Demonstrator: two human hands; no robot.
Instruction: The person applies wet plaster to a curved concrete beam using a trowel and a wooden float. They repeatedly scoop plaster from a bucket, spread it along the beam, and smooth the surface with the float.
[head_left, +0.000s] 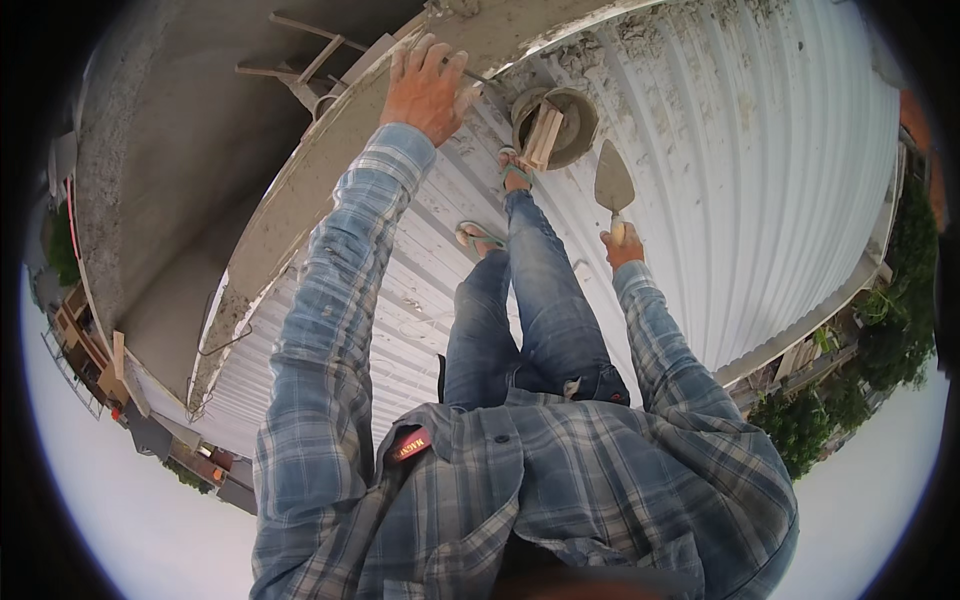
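My left hand (425, 95) lies on the mortar-smeared top of a low wall (335, 140), its fingers stretched out and a little apart. A thin rod (473, 76) sticks out beside its fingertips. Held by its light handle, a pointed trowel (613, 182) is in my right hand (624, 247), with the blade pointing away from me over the roof. Between the two hands, close to my front foot, stands a round bucket (586, 128). Short wooden pieces (543, 137) slant across its opening; what else it holds is hard to make out.
I stand in flip-flops on a ribbed white metal roof (720, 180) spotted with mortar. Beyond the wall at left is a deep grey recess with a wooden frame (305, 60). Bent wire (225, 340) juts from the wall. Trees (800, 425) show past the roof's right edge.
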